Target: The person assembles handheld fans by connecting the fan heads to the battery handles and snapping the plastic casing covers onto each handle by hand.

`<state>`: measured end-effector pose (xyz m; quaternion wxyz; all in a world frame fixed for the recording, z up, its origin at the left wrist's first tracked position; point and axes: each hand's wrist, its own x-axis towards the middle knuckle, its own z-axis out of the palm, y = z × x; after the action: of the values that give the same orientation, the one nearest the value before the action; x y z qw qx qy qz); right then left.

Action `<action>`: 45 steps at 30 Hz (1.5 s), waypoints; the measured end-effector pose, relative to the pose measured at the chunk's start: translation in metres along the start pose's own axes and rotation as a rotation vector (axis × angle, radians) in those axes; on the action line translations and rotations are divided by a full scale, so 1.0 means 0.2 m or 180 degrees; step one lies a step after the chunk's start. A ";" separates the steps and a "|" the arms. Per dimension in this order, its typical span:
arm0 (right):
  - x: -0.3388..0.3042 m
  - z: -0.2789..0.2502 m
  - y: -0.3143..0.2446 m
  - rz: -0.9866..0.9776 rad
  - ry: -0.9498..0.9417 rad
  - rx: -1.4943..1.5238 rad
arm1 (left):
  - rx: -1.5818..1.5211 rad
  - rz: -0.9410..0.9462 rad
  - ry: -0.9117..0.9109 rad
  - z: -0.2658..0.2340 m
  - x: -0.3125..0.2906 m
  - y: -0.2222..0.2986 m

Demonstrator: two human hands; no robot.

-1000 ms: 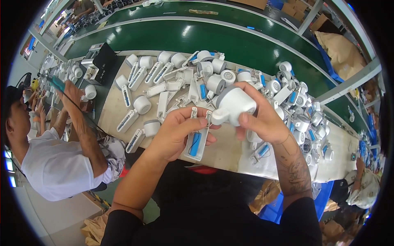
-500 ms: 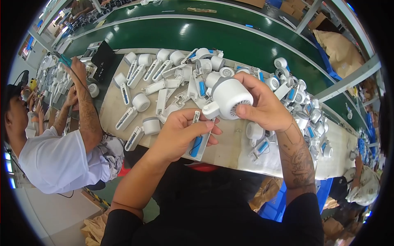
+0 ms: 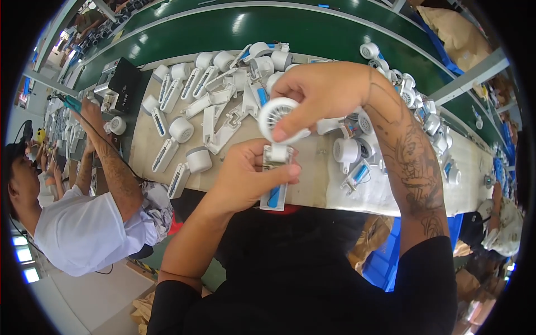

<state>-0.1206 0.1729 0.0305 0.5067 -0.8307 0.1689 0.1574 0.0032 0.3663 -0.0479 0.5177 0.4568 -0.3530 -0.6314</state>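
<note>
A white handheld fan is between my two hands, above the near edge of the bench. My left hand (image 3: pixel 241 174) is closed round its open handle (image 3: pixel 273 204), the thumb lying across it; a blue battery shows inside. My right hand (image 3: pixel 335 92) grips the round fan head (image 3: pixel 272 115) from above, thumb on the grille. The head's neck sits at the top of the handle; whether it is seated there I cannot tell. Beyond my hands lies a pile of open white handle shells (image 3: pixel 223 131) and fan parts.
Fan units with grey-rimmed heads (image 3: pixel 181 129) lie in rows at the left. More units with blue batteries (image 3: pixel 357 174) are heaped at the right. A green conveyor (image 3: pixel 268 28) runs behind the bench. At the left, a co-worker in a white shirt (image 3: pixel 92 229) holds a teal-handled tool (image 3: pixel 71 103).
My right hand has turned the fan head and brought it left and down over the handle, its grille now facing up. My left hand has tilted the handle more upright. The view has shifted slightly.
</note>
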 end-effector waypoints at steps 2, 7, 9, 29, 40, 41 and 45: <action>0.04 0.03 -0.03 0.0036 0.0311 -0.0215 | -0.0148 -0.0092 0.0161 -0.06 -0.02 0.02; 0.23 0.21 0.07 -0.1034 0.2292 0.0331 | -0.0452 0.0468 0.0855 -0.36 -0.14 -0.01; 0.28 0.29 0.16 -0.0786 0.2644 -0.0553 | -0.0613 0.0988 0.1499 -0.47 -0.20 -0.01; 0.50 0.62 0.32 -0.1648 0.1994 -0.2606 | -0.0806 0.1014 0.1620 -0.62 -0.20 0.04; 0.33 1.12 0.43 -0.1578 0.1870 -0.2340 | -0.1067 0.1162 0.1750 -0.55 -0.08 -0.02; 0.30 1.19 0.51 -0.1807 0.1914 -0.2485 | -0.1099 0.1188 0.1693 -0.54 -0.07 -0.03; 0.19 1.20 0.49 -0.1902 0.2175 -0.2296 | -0.1154 0.1177 0.1598 -0.51 -0.08 -0.05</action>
<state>-0.1527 0.3406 -0.1684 0.1307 -0.9661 0.0167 -0.2220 0.0960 0.3864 -0.0883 0.7664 0.4268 -0.1738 -0.4476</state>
